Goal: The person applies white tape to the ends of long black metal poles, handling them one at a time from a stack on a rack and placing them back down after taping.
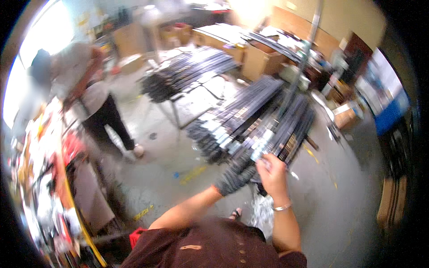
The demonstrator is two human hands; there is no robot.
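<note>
My left hand [236, 175], in a dark grey knitted glove, is closed around the lower end of a long slim pole [305, 58]. The pole slants up and away to the right, with a pale, shiny patch near its lower end. My bare right hand [272, 175], with a bracelet at the wrist, is closed beside the glove at that end. Its fingertips are pinched together; blur hides what is between them. Just beyond both hands lie stacked dark long bars [250, 105], several with whitish ends toward me.
Another stack of dark bars [196, 67] rests on a stand farther back. At the left, a person [85, 89] stands by a cluttered bench [62, 165]. Cardboard boxes [261, 60] are behind the bars. Crumpled clear plastic [262, 212] lies on the floor near my feet.
</note>
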